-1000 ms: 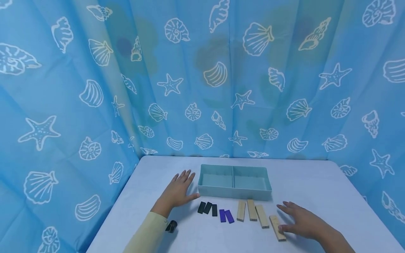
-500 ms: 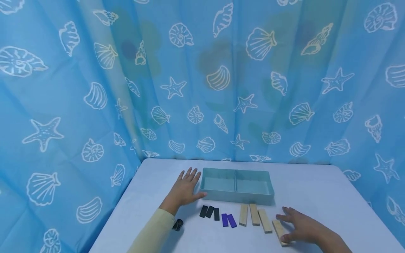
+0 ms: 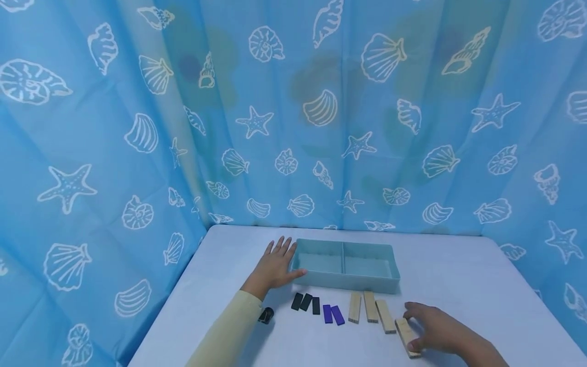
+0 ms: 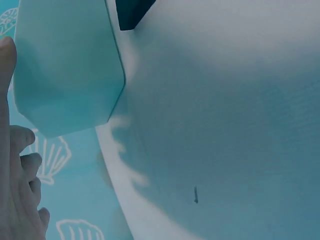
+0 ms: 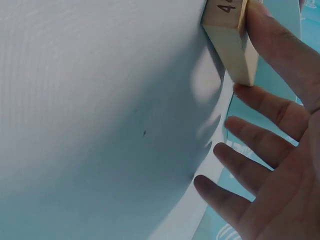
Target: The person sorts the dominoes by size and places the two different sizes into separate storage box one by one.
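Observation:
My left hand (image 3: pixel 273 268), fingers spread and straight, is at the left end of a pale blue-green two-compartment box (image 3: pixel 353 281), its thumb by the front wall. The left wrist view shows the fingers beside the box wall (image 4: pixel 70 70). With thumb and index finger my right hand (image 3: pixel 437 329) pinches the rightmost wooden block (image 3: pixel 404 332) at its two ends. In the right wrist view the block (image 5: pixel 227 42) bears a number on its end, partly cut off, and the other fingers are spread off it. Three more wooden blocks (image 3: pixel 385 316) lie to its left.
Two purple blocks (image 3: pixel 327 314) and three black blocks (image 3: pixel 316 306) lie in front of the box. A small black object (image 3: pixel 266 315) sits by the left sleeve. The white table (image 3: pixel 321 346) meets a blue shell-patterned curtain (image 3: pixel 293 127) at the back and sides.
My right thumb and index finger have closed in on the ends of the rightmost wooden block. My left hand has come nearer the box's left end. The view has shifted slightly.

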### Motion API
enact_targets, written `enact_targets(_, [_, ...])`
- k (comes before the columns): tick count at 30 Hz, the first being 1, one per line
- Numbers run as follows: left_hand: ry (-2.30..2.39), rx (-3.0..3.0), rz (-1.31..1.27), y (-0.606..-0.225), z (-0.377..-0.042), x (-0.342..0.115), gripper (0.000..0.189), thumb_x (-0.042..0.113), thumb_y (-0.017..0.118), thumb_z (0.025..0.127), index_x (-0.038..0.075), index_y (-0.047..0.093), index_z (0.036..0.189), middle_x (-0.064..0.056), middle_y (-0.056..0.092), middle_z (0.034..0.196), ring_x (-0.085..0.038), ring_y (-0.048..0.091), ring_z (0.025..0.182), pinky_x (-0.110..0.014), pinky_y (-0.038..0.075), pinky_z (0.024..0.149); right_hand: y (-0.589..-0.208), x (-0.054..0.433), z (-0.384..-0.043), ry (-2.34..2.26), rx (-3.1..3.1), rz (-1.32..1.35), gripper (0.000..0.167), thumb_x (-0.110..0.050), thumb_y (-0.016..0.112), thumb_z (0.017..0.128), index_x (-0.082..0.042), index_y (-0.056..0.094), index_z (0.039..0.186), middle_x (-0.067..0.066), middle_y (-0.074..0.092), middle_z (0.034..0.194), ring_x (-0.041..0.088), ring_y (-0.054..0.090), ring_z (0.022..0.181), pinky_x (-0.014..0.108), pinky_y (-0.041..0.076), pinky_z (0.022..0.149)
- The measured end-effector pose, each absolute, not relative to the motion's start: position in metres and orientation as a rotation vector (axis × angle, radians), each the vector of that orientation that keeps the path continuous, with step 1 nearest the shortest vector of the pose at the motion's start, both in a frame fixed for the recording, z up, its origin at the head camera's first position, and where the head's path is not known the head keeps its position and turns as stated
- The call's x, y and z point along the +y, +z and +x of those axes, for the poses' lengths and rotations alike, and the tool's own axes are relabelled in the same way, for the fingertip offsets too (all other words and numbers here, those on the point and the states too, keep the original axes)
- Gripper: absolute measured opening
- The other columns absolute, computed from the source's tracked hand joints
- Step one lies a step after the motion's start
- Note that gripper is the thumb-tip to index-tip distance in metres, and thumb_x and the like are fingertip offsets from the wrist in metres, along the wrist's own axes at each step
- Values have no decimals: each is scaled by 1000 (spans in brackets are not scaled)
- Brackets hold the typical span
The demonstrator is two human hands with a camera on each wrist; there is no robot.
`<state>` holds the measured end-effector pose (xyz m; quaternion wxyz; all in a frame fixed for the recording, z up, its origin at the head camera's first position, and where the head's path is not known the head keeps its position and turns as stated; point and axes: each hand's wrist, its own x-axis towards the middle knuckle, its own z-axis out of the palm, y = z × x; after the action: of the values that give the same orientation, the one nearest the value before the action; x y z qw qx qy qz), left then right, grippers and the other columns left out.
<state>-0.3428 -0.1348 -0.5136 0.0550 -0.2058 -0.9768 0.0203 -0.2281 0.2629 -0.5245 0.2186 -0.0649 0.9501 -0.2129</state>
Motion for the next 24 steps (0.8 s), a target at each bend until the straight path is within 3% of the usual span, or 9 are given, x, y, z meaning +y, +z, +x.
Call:
enact_targets(8, [-10, -3002, -620, -519, -347, -128, 92, 77, 37, 88, 14, 29, 154, -8, 21, 160, -28, 10, 147, -52, 10, 116, -520, 264, -219, -773, 2581, -148, 69, -25, 91, 57, -13, 61, 118, 3, 65, 107, 36, 58, 107, 66, 39, 93])
enact_targets(14, [-47, -2980, -656, -518, -349, -123, 88, 73, 36, 91, 13, 28, 155, -7, 21, 160, -28, 10, 147, -52, 11, 116, -518, 264, -217, -859, 2536, -175, 63, -12, 89, 62, -14, 59, 118, 0, 62, 86, 20, 59, 80, 45, 52, 77])
enact_targets(19, [-60, -2990, -672, -514, -350, -121, 87, 72, 34, 92, 12, 26, 155, -8, 18, 161, -28, 8, 147, -53, 10, 116, -512, 272, -220, -1005, 2488, -288, 68, -5, 85, 68, -9, 53, 128, 3, 60, 85, 21, 59, 73, 37, 52, 64])
enact_targets(24, [-65, -3001, -654, -507, -354, -120, 84, 70, 35, 94, 13, 25, 155, -7, 17, 161, -27, 6, 148, -51, 7, 116, -499, 278, -230, -1121, 2578, -230, 79, -10, 86, 70, -8, 46, 139, 4, 62, 92, 20, 65, 78, 39, 56, 66])
